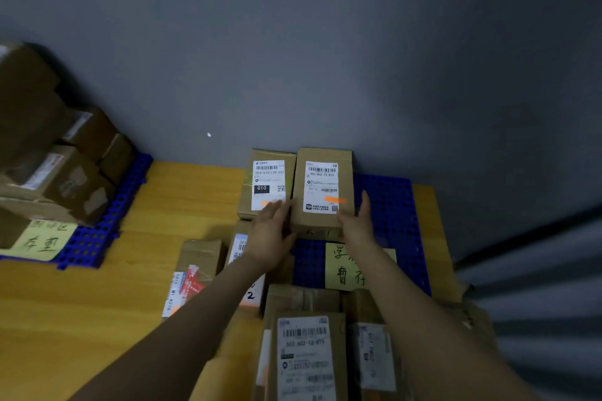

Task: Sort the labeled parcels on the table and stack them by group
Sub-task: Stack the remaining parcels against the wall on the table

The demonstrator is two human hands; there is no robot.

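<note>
grey wall behind, yellow worktop below it. box pile sits far left on the left mat, blue and perforated. right mat, same kind, lies against the wall. front parcel is nearest the camera, label up, number starting 502, more parcels packed beside it. 502 parcel is at the back of the right mat by the wall, label up with an orange mark, just beside the 010 parcel on its left; can't tell if it is resting or slightly lifted. left hand is flat on its left side, right hand flat on its right side, fingers straight on both, pressing the parcel between them, not curled round it. yellow handwritten note lies on the right mat, partly under the right forearm.
</note>
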